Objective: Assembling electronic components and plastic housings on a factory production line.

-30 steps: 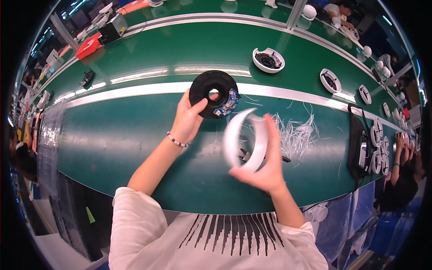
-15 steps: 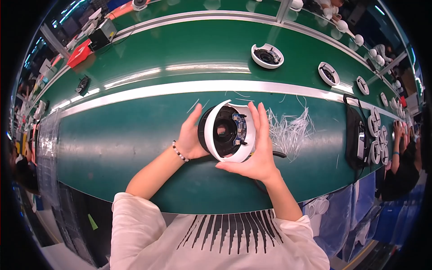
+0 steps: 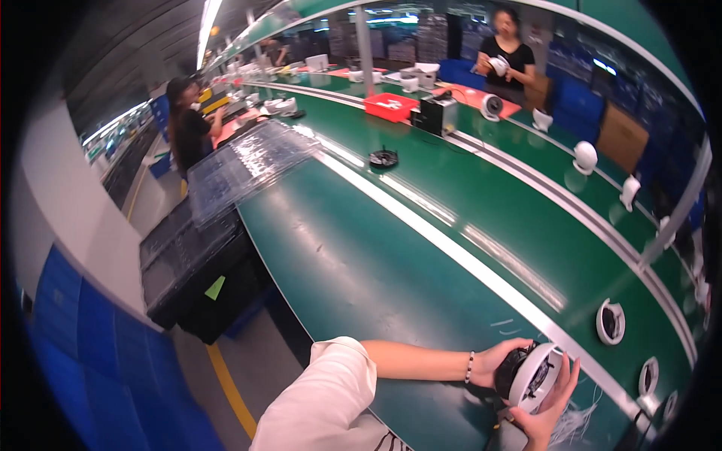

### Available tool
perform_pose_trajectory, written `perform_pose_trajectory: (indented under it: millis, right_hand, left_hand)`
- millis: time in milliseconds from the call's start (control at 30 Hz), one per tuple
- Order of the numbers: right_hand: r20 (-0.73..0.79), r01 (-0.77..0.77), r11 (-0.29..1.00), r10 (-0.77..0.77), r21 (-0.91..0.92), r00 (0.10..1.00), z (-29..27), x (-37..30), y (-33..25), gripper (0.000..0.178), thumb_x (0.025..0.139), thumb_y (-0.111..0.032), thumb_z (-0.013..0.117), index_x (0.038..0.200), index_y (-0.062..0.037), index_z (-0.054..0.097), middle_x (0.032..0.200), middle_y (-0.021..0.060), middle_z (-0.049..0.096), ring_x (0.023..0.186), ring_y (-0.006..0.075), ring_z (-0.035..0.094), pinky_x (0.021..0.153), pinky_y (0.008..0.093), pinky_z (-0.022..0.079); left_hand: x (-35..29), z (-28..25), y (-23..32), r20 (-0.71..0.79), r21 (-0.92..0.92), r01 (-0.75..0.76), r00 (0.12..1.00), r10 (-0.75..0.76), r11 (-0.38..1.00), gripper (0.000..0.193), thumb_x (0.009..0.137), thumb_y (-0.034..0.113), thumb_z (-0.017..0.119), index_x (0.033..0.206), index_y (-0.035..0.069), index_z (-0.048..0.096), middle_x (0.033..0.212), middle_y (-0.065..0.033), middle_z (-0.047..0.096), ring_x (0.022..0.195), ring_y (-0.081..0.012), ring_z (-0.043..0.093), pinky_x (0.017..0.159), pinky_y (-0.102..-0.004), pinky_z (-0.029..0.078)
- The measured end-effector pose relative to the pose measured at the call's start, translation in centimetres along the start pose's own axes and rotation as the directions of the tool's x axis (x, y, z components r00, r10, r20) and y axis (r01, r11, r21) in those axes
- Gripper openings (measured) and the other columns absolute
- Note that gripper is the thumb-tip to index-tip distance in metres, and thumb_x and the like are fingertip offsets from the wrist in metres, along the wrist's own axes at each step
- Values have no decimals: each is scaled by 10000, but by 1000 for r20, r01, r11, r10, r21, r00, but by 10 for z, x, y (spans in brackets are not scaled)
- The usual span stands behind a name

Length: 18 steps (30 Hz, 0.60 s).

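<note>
Both of my hands grip a round white ring-shaped housing [image 3: 523,388] with a black part inside and behind it, above the green worktop [image 3: 353,263]. My left hand [image 3: 492,364] wraps its black back side; a beaded bracelet is on that wrist. Spread along the opposite white rim is my right hand [image 3: 543,422], thumb at the lower edge. The housing is tilted, so little of its inside shows. Just beyond my right hand lies a heap of thin white strips [image 3: 577,421], partly hidden.
A conveyor belt [image 3: 481,203] runs beyond the worktop's pale rail. On it are a black round part [image 3: 383,158], a red tray [image 3: 389,107] and white housings [image 3: 610,322]. Clear plastic sheeting [image 3: 256,154] covers black bins at left. Co-workers [image 3: 188,124] stand at the line.
My view has swung left and up, so my hands and the housing now appear at the lower right. Both hands still hold the housing.
</note>
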State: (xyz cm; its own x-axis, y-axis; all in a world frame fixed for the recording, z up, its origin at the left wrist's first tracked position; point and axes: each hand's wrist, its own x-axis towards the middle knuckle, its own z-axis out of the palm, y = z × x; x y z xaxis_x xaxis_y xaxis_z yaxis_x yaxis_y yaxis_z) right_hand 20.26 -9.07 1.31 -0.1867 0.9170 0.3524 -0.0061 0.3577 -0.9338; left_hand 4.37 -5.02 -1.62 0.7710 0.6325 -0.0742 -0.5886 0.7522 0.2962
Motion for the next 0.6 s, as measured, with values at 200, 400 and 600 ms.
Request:
perform_pose_trajectory:
  millis: [200, 400, 600]
  right_hand:
    - [84, 169, 763, -150, -624, 985, 18, 9, -26, 1157, 388, -259, 847, 1315, 3, 207, 1249, 241, 374, 1158, 356, 386, 970, 409, 318]
    - [206, 248, 719, -148, -649, 967, 11, 18, -30, 1163, 373, -307, 856, 1302, 4, 229, 1237, 221, 348, 1141, 354, 369, 956, 424, 314]
    - [355, 312, 655, -71, -688, 932, 10, 17, -44, 1203, 348, -319, 850, 1308, 1, 200, 1254, 234, 311, 1163, 381, 315, 971, 442, 274]
  left_hand:
    - [0, 12, -1, -26, 184, -146, 988, 153, 972, 579, 868, 561, 280, 1138, 99, 498, 1093, -65, 550, 947, -154, 536, 815, -297, 450]
    - [-3, 8, 13, 103, 186, -37, 994, 18, 982, 716, 777, 687, 307, 1142, 100, 491, 1125, -81, 528, 966, -165, 529, 815, -317, 458]
    - [-14, 13, 12, 75, 111, 25, 997, -33, 993, 526, 806, 522, 477, 1063, 64, 517, 1025, -99, 569, 886, -160, 568, 755, -320, 488]
